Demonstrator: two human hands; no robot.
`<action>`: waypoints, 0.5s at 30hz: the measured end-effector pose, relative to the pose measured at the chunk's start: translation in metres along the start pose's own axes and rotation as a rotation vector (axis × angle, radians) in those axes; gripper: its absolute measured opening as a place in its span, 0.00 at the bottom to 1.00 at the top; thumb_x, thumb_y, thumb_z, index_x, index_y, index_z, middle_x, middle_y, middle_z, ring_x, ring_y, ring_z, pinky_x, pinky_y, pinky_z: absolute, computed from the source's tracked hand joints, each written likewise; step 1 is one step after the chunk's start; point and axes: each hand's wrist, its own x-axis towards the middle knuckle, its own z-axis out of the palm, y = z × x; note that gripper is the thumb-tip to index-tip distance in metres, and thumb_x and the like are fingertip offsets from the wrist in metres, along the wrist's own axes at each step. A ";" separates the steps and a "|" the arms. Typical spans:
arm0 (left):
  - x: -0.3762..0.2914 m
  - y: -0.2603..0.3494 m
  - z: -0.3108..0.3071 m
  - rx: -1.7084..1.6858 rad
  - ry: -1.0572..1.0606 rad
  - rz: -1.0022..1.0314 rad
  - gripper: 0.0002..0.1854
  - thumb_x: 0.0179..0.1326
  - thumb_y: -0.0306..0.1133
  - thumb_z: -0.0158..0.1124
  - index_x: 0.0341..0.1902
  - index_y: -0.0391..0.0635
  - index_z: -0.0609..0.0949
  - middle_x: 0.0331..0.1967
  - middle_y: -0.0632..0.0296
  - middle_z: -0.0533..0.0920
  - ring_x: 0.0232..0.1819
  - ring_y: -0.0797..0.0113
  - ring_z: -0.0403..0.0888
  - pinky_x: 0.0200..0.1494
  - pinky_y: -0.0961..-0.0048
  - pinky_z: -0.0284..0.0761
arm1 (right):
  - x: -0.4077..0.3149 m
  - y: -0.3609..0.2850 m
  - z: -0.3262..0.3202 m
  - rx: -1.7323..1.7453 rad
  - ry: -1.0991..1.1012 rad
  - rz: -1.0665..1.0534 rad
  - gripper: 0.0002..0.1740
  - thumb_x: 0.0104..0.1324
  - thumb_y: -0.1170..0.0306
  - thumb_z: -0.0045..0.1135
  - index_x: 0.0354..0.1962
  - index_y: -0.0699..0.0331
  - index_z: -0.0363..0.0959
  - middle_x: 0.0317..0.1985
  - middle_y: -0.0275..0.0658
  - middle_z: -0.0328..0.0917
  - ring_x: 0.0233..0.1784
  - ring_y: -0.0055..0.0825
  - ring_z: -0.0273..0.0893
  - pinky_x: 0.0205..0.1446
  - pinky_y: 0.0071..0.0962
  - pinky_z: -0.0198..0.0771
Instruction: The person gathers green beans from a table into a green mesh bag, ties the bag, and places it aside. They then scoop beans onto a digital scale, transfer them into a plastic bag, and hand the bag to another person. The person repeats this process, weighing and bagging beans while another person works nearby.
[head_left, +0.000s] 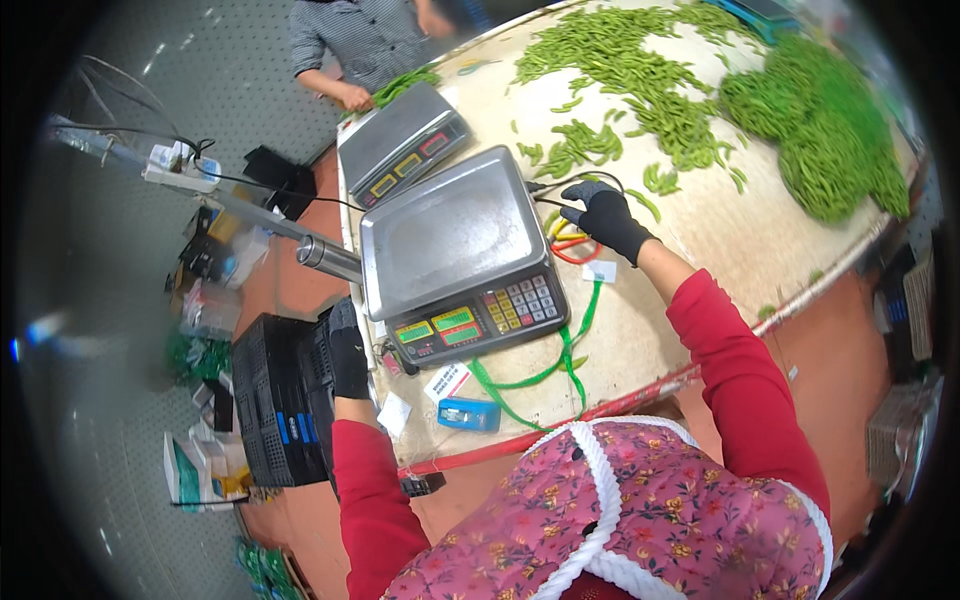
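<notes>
A digital weighing scale (454, 236) with a bare metal pan stands before me, its display lit green. My right hand (600, 214), in a dark glove with grey fingertips, is beside the scale's right edge. Its fingers are apart and hold nothing visible. Just below them lie scissors (574, 247) with red and yellow handles, and a black cable (611, 178) runs close by. My left hand (349, 360), also gloved, is at the table's left edge between the scale and the black plastic crates (281, 397). What its fingers touch is hidden.
Green bean pods (637, 75) spread over the table (660, 300), beside full green net bags (832, 150). A second scale (401, 142) stands near a co-worker's hand (356, 97). A blue stapler (469, 415), green strap (517, 384) and steel cylinder (326, 256) are close.
</notes>
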 end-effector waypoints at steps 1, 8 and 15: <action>0.005 0.006 -0.001 -0.020 -0.032 -0.033 0.19 0.71 0.29 0.44 0.61 0.35 0.71 0.55 0.49 0.75 0.59 0.60 0.73 0.62 0.70 0.68 | 0.013 0.006 0.006 -0.019 -0.035 -0.017 0.20 0.58 0.57 0.65 0.43 0.61 0.80 0.43 0.44 0.81 0.47 0.41 0.78 0.52 0.36 0.71; 0.048 -0.038 0.016 -0.234 0.027 -0.224 0.17 0.72 0.35 0.46 0.53 0.36 0.75 0.45 0.56 0.79 0.45 0.63 0.77 0.48 0.71 0.72 | 0.071 0.041 0.038 -0.085 -0.170 -0.072 0.21 0.53 0.55 0.66 0.41 0.57 0.80 0.39 0.42 0.80 0.45 0.41 0.76 0.50 0.39 0.70; 0.086 -0.054 0.018 -0.925 -0.004 -0.617 0.24 0.74 0.43 0.43 0.65 0.40 0.69 0.55 0.57 0.76 0.55 0.68 0.73 0.58 0.74 0.68 | 0.094 0.063 0.058 0.017 -0.146 -0.217 0.13 0.52 0.59 0.65 0.33 0.55 0.80 0.33 0.39 0.80 0.41 0.41 0.76 0.45 0.40 0.69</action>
